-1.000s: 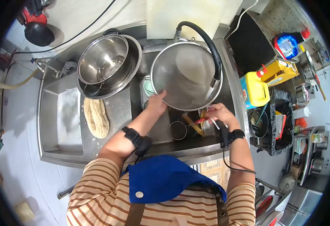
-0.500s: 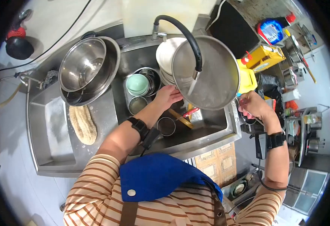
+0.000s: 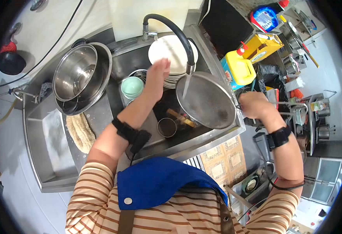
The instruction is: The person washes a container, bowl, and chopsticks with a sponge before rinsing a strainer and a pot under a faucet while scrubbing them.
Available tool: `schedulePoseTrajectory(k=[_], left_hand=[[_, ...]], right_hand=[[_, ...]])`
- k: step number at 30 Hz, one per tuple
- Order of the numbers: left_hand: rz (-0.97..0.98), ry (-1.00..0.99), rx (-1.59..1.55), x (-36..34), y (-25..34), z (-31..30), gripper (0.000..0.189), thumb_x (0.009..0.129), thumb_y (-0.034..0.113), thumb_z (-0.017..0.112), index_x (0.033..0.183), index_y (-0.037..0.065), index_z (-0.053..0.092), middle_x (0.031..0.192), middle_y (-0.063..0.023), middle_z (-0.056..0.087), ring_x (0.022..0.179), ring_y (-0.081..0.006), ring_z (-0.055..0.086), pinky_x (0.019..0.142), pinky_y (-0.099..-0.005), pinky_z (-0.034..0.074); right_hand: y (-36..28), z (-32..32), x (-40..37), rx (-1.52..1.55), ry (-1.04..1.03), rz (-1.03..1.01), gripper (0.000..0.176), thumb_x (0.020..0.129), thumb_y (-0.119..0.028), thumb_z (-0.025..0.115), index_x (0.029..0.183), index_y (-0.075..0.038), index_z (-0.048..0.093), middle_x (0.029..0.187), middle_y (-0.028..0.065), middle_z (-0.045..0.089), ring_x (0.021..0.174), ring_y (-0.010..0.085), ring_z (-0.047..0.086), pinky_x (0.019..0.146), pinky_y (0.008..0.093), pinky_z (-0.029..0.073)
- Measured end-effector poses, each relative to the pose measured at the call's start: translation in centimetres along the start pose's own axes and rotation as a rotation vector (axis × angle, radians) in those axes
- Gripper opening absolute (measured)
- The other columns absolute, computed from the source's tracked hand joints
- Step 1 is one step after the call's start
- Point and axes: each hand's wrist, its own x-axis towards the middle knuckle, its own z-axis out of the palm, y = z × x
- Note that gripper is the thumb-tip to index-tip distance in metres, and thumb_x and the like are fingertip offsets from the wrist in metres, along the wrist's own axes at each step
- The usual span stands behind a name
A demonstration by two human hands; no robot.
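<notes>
My right hand [image 3: 254, 104] is closed around the handle of a large round fine-mesh strainer [image 3: 208, 102], at the right rim of the sink. The strainer is tilted over the basin, and water runs from the black hose faucet [image 3: 180, 28] onto its left part. My left hand [image 3: 157, 78] is raised over the sink with fingers stretched out, holding nothing. Beneath and behind it are stacked white plates [image 3: 175, 50] and pale green bowls [image 3: 132, 86]. A small round metal-rimmed container [image 3: 166, 127] lies lower in the basin, near a wooden-handled utensil [image 3: 180, 117] partly hidden.
Nested metal bowls [image 3: 75, 72] sit on the left drainboard, above a beige cloth [image 3: 80, 133]. A yellow jug [image 3: 239, 70], a yellow box [image 3: 262, 48] and a blue-labelled bottle [image 3: 264, 18] stand to the right of the sink.
My left hand has lifted and straightened its fingers, moving up and left. The strainer has dropped lower and tilted more, uncovering the plates. The camera view has shifted slightly.
</notes>
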Motion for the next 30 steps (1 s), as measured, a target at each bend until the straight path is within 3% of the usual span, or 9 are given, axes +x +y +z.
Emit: schedulePoseTrajectory(k=[2,5,8,15,17,19,23,26,30], left_hand=[[0.095,-0.04,-0.001,1.9,3.1,3.7,0.035,0.09,0.035,0.045,0.106,0.004,0.051,0.108,-0.0118,0.056,0.101,-0.0204,0.053,0.085,-0.0328,0.041],[-0.174,-0.29,-0.257,2.9,6.4,6.9,0.037,0.091,0.035,0.042,0.103,0.001,0.05,0.099,-0.0134,0.056,0.096,-0.0249,0.053,0.085,-0.0372,0.042],[-0.167,-0.32,-0.303,3.8,4.9,6.2,0.036,0.092,0.033,0.04,0.098,-0.002,0.049,0.088,-0.0115,0.055,0.088,-0.0256,0.054,0.082,-0.039,0.043],[-0.165,-0.404,-0.358,2.1,5.0,3.3,0.036,0.093,0.034,0.037,0.093,0.0,0.048,0.077,-0.0059,0.048,0.078,-0.022,0.048,0.08,-0.0376,0.041],[-0.165,-0.382,-0.329,1.7,5.7,2.7,0.036,0.093,0.034,0.037,0.094,-0.001,0.047,0.078,-0.0058,0.048,0.078,-0.0217,0.048,0.08,-0.0372,0.042],[-0.192,-0.373,-0.294,1.4,6.0,2.1,0.036,0.093,0.033,0.038,0.094,-0.001,0.047,0.077,-0.0059,0.048,0.078,-0.0214,0.049,0.08,-0.0366,0.042],[-0.171,-0.321,-0.24,0.9,5.9,1.4,0.035,0.093,0.032,0.038,0.096,-0.002,0.046,0.077,-0.006,0.049,0.076,-0.0203,0.05,0.079,-0.035,0.042],[-0.154,-0.28,-0.208,0.5,6.1,1.7,0.035,0.094,0.032,0.037,0.095,-0.002,0.047,0.077,-0.0061,0.049,0.078,-0.0205,0.051,0.079,-0.0348,0.044],[-0.149,-0.223,-0.155,0.2,6.3,2.1,0.036,0.094,0.031,0.037,0.098,-0.003,0.048,0.081,-0.0076,0.052,0.084,-0.0223,0.053,0.08,-0.0348,0.045]], right_hand=[[-1.5,0.4,0.8,-0.191,0.08,-0.01,0.02,0.073,-0.009,0.058,0.09,-0.002,0.065,0.087,0.0146,0.065,0.082,0.0257,0.064,0.066,0.0371,0.052],[-3.1,1.0,2.0,-0.167,0.009,0.151,0.023,0.076,-0.009,0.056,0.097,-0.004,0.064,0.096,0.0128,0.064,0.087,0.0312,0.062,0.071,0.0456,0.05],[-3.9,1.1,1.0,-0.154,0.114,0.313,0.022,0.079,-0.013,0.054,0.096,-0.007,0.065,0.098,0.0136,0.063,0.09,0.0342,0.06,0.069,0.0534,0.047],[-2.6,4.6,0.3,-0.249,0.488,0.386,0.019,0.08,-0.014,0.051,0.095,-0.01,0.062,0.091,0.0112,0.062,0.088,0.0275,0.059,0.065,0.0452,0.046],[-3.4,8.8,0.0,-0.206,0.285,0.309,0.019,0.081,-0.016,0.051,0.095,-0.01,0.062,0.097,0.0121,0.062,0.091,0.0277,0.059,0.064,0.0434,0.046],[-4.0,13.1,0.4,-0.042,-0.169,0.351,0.021,0.082,-0.016,0.049,0.097,-0.008,0.062,0.102,0.0118,0.061,0.096,0.0278,0.058,0.063,0.0442,0.048],[-3.4,14.4,0.9,-0.024,-0.17,0.24,0.021,0.083,-0.014,0.048,0.097,-0.006,0.062,0.101,0.0123,0.062,0.095,0.0287,0.06,0.064,0.0437,0.05],[-2.3,11.2,-0.8,0.041,0.13,0.205,0.022,0.083,-0.013,0.046,0.095,-0.005,0.062,0.092,0.0139,0.064,0.086,0.0309,0.063,0.07,0.037,0.051],[-2.1,15.0,-2.2,-0.019,-0.057,0.159,0.024,0.081,-0.013,0.047,0.097,-0.006,0.063,0.094,0.0123,0.064,0.091,0.0294,0.061,0.074,0.0367,0.05]])
